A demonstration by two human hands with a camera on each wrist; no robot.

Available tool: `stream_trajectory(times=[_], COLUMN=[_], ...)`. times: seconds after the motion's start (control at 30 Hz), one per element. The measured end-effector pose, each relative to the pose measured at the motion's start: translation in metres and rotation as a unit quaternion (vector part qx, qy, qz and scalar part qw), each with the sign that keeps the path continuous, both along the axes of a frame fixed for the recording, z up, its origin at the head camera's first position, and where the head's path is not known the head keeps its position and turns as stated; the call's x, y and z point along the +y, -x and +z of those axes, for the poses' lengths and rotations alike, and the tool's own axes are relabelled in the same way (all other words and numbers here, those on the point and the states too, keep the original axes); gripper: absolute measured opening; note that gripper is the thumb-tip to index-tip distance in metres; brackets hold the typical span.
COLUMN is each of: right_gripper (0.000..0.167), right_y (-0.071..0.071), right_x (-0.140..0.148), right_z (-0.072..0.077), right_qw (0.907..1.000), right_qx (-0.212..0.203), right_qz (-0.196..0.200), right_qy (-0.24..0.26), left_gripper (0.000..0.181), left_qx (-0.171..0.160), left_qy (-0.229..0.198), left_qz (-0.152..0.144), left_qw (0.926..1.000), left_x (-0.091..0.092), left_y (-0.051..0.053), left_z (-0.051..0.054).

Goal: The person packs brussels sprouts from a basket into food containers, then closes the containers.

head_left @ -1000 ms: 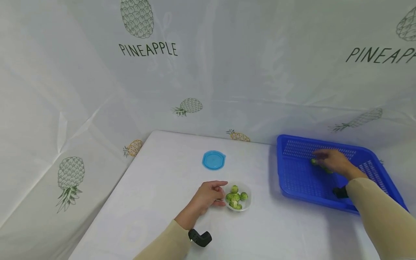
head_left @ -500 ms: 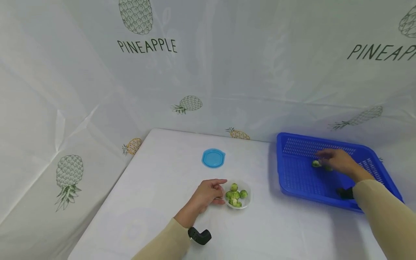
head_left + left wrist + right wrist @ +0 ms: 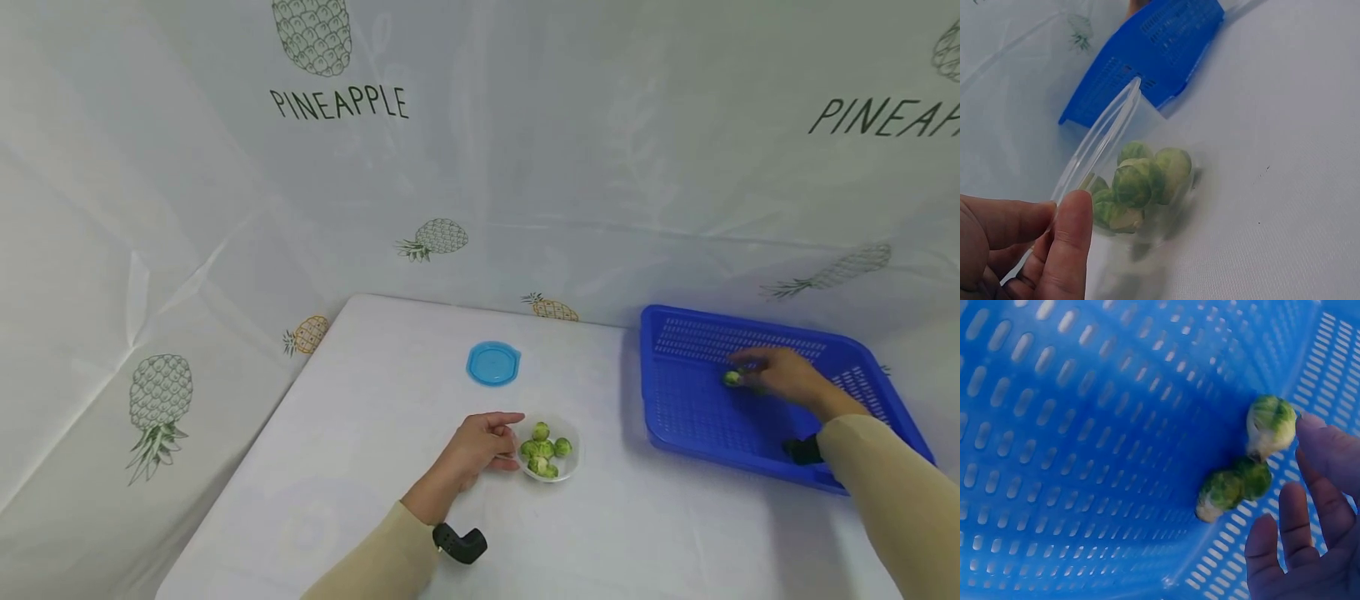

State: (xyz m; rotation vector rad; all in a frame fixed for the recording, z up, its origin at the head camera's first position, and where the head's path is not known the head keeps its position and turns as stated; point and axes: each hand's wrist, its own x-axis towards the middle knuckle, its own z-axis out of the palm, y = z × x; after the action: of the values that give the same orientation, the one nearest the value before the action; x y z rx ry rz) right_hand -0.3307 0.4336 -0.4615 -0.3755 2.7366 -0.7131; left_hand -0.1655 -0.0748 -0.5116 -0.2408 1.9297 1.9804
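Note:
My left hand pinches the rim of a clear plastic bowl between thumb and fingers. Several Brussels sprouts lie inside that bowl, which stands on the white table. Over at the right, my right hand reaches down into a blue plastic basket. Three sprouts show there in the right wrist view; the thumb tip is close beside the upper one, and whether it touches cannot be told. Two darker sprouts lie below it. The fingers of this hand are spread, with nothing visibly gripped.
A light blue lid lies flat on the table beyond the bowl. White sheeting printed with pineapples hangs behind and to the left of the table. The basket's raised slotted walls surround the right hand.
My right hand has shifted slightly right and stays low in the basket, where a sprout by its fingertips has moved a little right. The left hand keeps hold of the bowl.

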Motion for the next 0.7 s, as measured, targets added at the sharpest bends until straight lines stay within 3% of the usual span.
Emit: stream_trajectory(times=[0.7], right_gripper=[0.043], right_y=[0.009], right_x=[-0.015], right_z=[-0.011], right_qw=[0.9962], right_qx=[0.028], right_qz=[0.053], right_qy=[-0.063], left_gripper=[0.046], left_qx=[-0.005], left_qy=[-0.009], left_qz=[0.004], left_qw=[0.9999], left_x=[-0.002], left_y=[-0.002], left_z=[0.001])
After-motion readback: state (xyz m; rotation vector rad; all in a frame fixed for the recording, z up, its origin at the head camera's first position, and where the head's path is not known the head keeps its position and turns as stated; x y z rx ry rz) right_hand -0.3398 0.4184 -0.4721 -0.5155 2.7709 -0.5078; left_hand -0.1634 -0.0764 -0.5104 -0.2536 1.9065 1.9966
